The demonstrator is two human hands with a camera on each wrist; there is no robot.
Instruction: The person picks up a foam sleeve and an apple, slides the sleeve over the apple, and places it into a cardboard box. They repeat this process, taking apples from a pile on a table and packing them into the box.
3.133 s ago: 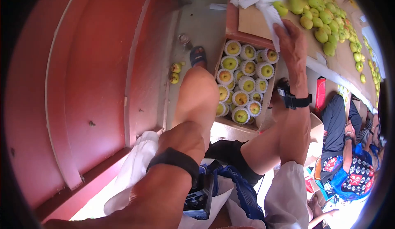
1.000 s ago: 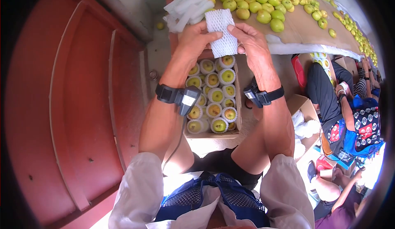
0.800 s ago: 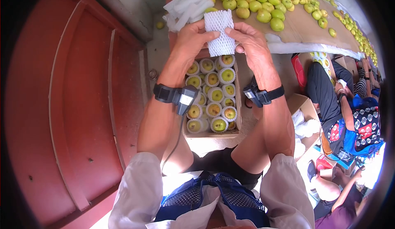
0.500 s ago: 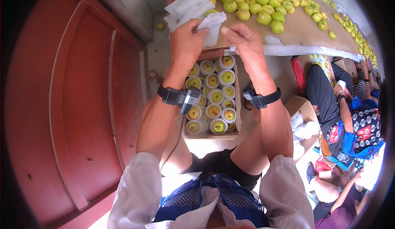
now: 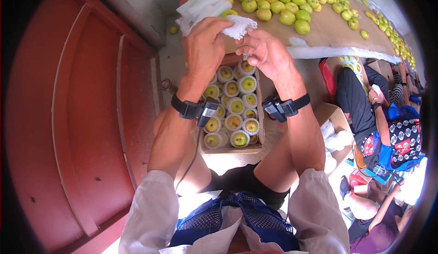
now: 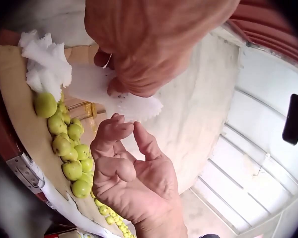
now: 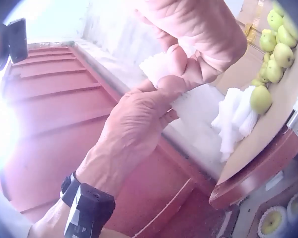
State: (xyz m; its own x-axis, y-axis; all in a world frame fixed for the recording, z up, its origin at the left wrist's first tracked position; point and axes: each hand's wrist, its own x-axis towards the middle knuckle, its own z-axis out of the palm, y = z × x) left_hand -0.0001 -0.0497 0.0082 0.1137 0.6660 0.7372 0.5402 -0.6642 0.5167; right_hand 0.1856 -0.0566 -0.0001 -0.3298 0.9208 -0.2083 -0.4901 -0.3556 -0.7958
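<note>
While the left hand pinches netting (right hand loosely bent), apples lie on cardboard, red panelling off left.

left hand: far, back up, thumb and fingers pinched | right hand: just right of it, palm partly turned left, fingers loosely bent | wrists: apart, roughly level | left forearm, right forearm: both reaching from near to far, hands closer together than elbows
</note>
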